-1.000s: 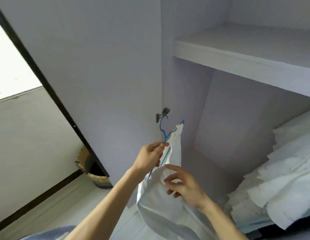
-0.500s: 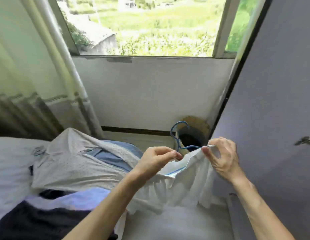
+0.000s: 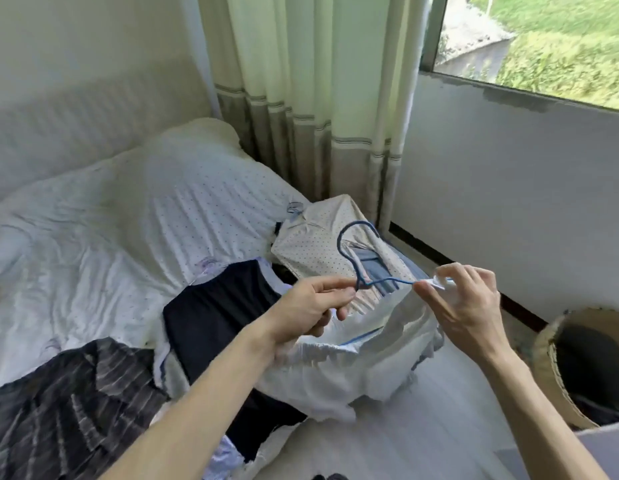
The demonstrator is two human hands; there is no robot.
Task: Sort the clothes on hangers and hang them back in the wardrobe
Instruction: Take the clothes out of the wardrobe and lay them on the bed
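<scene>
Head view: nearest, the left hand pinched the blue hanger at its neck to steady it, while the right hand pinched the white garment onto the hanger's arm, likely seating it. Both hung over the bed; beyond lay a dark garment and a dotted shirt, seemingly unsorted.

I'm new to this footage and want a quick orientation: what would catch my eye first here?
Centre frame, the left hand pinches the neck of a blue hanger while the right hand pinches a white garment at the hanger's end. Behind them, a dark garment, a striped garment and a dotted shirt lie piled on the bed; a woven basket stands at the right edge.
</scene>
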